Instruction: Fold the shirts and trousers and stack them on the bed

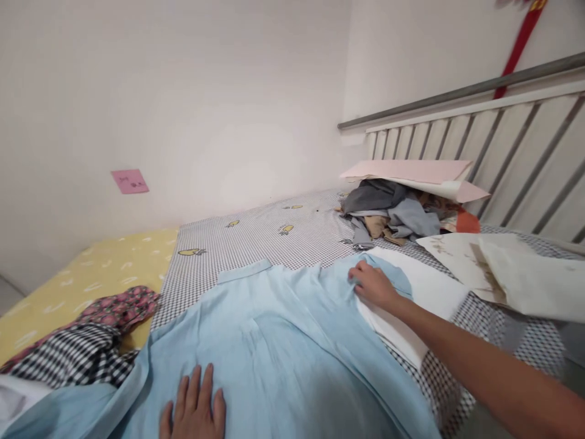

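Note:
A light blue shirt (269,323) lies spread over the bed, its collar band toward the wall and some wrinkles across its middle. My left hand (194,405) rests flat on the lower left part of the shirt with the fingers stretched out. On the right, my right hand (373,285) has its fingers curled on the fabric near the shirt's shoulder and grips it there. A white sheet-like piece (429,286) lies partly under the shirt and my right forearm. The shirt's lower edge runs out of view.
Folded dark and grey clothes (388,210) lie at the back right under a pink sheet (411,171), by the slatted bed rail (484,146). A cream-coloured sheet (525,274) is at the right. Checked and floral cloths (77,350) lie at the left on yellow bedding (114,259).

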The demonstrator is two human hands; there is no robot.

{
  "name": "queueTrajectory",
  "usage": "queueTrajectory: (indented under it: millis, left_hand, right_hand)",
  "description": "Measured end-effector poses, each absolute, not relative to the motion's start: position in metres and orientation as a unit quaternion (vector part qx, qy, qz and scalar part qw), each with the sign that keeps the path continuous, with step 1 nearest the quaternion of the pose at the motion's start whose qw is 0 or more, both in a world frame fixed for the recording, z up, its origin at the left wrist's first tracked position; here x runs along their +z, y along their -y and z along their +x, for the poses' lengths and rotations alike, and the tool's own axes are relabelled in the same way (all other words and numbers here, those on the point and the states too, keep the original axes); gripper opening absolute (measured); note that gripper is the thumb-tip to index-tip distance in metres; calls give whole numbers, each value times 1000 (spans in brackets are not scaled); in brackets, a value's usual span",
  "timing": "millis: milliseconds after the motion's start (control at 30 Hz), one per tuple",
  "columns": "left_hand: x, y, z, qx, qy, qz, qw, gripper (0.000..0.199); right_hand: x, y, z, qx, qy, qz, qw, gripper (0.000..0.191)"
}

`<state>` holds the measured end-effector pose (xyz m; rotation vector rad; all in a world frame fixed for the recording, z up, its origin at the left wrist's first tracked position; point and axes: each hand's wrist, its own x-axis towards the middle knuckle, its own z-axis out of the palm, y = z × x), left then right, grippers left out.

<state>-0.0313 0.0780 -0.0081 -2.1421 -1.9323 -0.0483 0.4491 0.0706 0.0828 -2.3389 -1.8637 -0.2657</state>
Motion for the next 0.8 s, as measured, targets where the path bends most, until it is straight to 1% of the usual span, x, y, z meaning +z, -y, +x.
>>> queueTrajectory:
  millis: [33, 100, 167, 267, 333, 367, 467, 567, 633, 700, 733, 800]
  left_hand:
    - [-6, -77, -30, -16, 664, -736, 131, 60]
    - [-1, -75, -26, -10, 668, -732, 135, 59]
    - [3, -73, -23, 3, 676, -724, 138, 58]
    - [7, -70, -19, 25, 678, -721, 141, 58]
    - [9, -69, -18, 31, 676, -723, 139, 58]
    - [9, -68, -18, 30, 674, -725, 139, 58]
    - [5, -68, -19, 5, 671, -728, 142, 58]
    - [-1, -67, -21, -33, 665, -731, 149, 57]
    - [-5, -67, -22, -60, 658, -735, 151, 56]
    - [-8, -67, -23, -82, 651, -740, 149, 55]
    - [-8, -67, -23, -89, 650, -741, 146, 54]
    - [-8, -67, -23, -96, 652, -740, 137, 54]
  right_hand:
    - [85, -71, 445, -117, 612, -777, 87, 32]
    - [90, -70, 441, -152, 610, -772, 93, 28]
    - [94, -65, 447, -162, 610, -773, 63, 31]
    - [92, -55, 465, -140, 587, -797, 10, 36]
    - [89, -51, 471, -128, 563, -816, -5, 38]
    - [88, -51, 468, -130, 550, -825, 1, 39]
    - [91, -54, 432, -170, 525, -831, 75, 46]
    - [86, -56, 365, -207, 603, -753, 167, 56]
    - [71, -56, 323, -180, 708, -658, 183, 57]
    - [48, -57, 297, -109, 770, -609, 156, 52]
    - [35, -60, 291, -70, 771, -619, 136, 51]
    - [14, -70, 292, -17, 723, -683, 103, 53]
